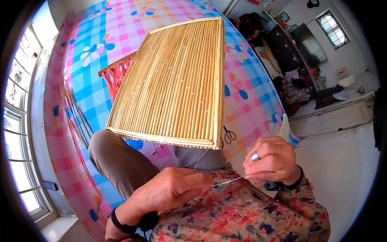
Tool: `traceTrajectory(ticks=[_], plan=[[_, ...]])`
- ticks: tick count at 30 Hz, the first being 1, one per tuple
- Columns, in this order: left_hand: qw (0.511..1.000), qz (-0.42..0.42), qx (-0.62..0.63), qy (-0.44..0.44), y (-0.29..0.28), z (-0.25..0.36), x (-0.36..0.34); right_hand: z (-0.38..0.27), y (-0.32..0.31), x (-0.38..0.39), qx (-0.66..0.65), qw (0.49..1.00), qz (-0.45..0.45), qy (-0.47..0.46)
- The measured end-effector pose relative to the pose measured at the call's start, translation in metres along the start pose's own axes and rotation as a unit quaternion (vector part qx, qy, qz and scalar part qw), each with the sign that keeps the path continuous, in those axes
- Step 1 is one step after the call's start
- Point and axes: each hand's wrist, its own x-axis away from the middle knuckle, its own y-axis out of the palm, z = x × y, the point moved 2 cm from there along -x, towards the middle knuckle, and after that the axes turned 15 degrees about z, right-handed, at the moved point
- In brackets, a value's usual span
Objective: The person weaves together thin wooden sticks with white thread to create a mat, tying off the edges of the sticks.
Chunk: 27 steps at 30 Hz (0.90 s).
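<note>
A flat panel of straw-coloured reeds (169, 84), laid side by side and framed by thicker edge strips, leans in front of me over my legs. A thin pale thread (227, 182) drops from the panel's near right corner. It is stretched between my two hands, close to my body. My left hand (173, 187) is closed, pinching the thread between thumb and fingers. My right hand (274, 159), wearing a ring, is also closed, on the thread's other stretch. The right fingertips are partly hidden, so I cannot tell whether a needle is in them.
Dark-handled scissors (229, 136) lie right of the panel on the checked, flowered sheet (94, 72). Behind the panel's left side stands a red lattice frame (113, 80). Loose thin reeds (78, 117) lie at left near the window. Other people (248, 26) sit at the far right.
</note>
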Motion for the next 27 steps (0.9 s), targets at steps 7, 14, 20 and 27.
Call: traceTrajectory(ticks=[7,14,20,27], plan=[[0.999,-0.048,0.009,0.022,0.001,-0.007,-0.003,0.008,0.024,0.005,-0.267,0.941,0.095,0.183],[0.998,-0.048,-0.016,0.028,0.006,-0.016,-0.009,0.016,0.031,0.009,-0.531,0.754,0.153,0.355],[0.858,0.204,-0.379,0.280,-0.003,-0.011,-0.004,0.045,0.026,0.015,-0.159,0.926,0.086,0.332],[0.831,0.237,-0.408,0.295,0.001,-0.013,-0.012,0.056,0.049,0.011,-0.270,0.810,0.172,0.491]])
